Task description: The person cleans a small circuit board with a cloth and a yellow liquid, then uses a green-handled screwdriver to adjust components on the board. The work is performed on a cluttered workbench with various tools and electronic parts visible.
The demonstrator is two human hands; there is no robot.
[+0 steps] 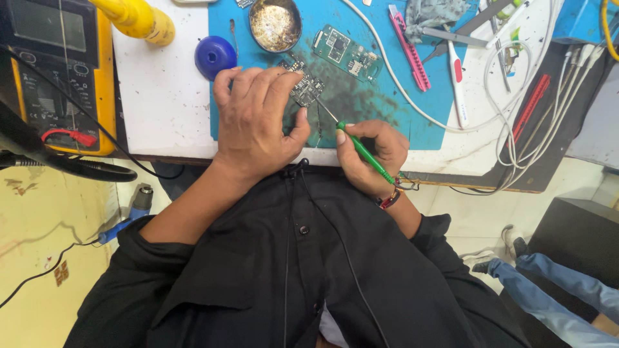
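My left hand [256, 122] presses down on a small dark circuit board [305, 89] that lies on the blue work mat [387, 109], fingers curled over its left side. My right hand [374, 158] grips a thin green-handled screwdriver [364, 153]. Its metal tip reaches up to the board's lower right edge. A second, larger green circuit board [347, 53] lies loose on the mat just beyond.
A round tin of brownish paste [275, 24], a blue cap [215, 57], a pink utility knife [409, 48], tweezers [454, 37] and white cables [516, 96] crowd the bench. A yellow multimeter [55, 71] stands at left. A heat-gun handle [132, 209] hangs below. Someone's blue-trousered leg [554, 290] is at right.
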